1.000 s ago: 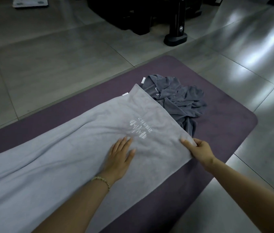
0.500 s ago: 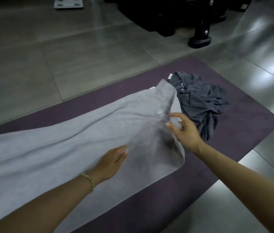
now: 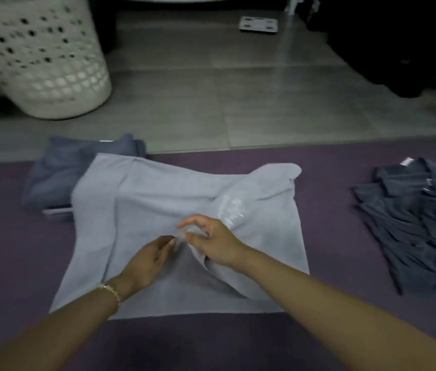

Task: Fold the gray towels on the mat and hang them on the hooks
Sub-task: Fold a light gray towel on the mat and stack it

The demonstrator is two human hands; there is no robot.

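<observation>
A light gray towel point(image 3: 174, 199) lies on the purple mat point(image 3: 331, 178), doubled over itself into a rough square with a raised fold in the middle. My right hand point(image 3: 214, 245) grips that raised fold, fingers curled round the cloth. Just left of it, my left hand point(image 3: 147, 261) pinches the same towel edge with its fingertips. A dark gray towel point(image 3: 420, 226) sits crumpled on the mat at the right. At the left, partly under the light towel, is a folded blue-gray towel point(image 3: 77, 170). No hooks are in view.
A white perforated laundry basket point(image 3: 37, 54) stands on the tiled floor at the back left. A small bathroom scale point(image 3: 258, 24) lies on the floor at the back. Dark furniture point(image 3: 398, 44) fills the back right corner.
The towel's right end has been carried over to the left, so the long towel now lies doubled. My view has swung left, bringing in the basket and the folded towel. Both hands now meet at the middle fold.
</observation>
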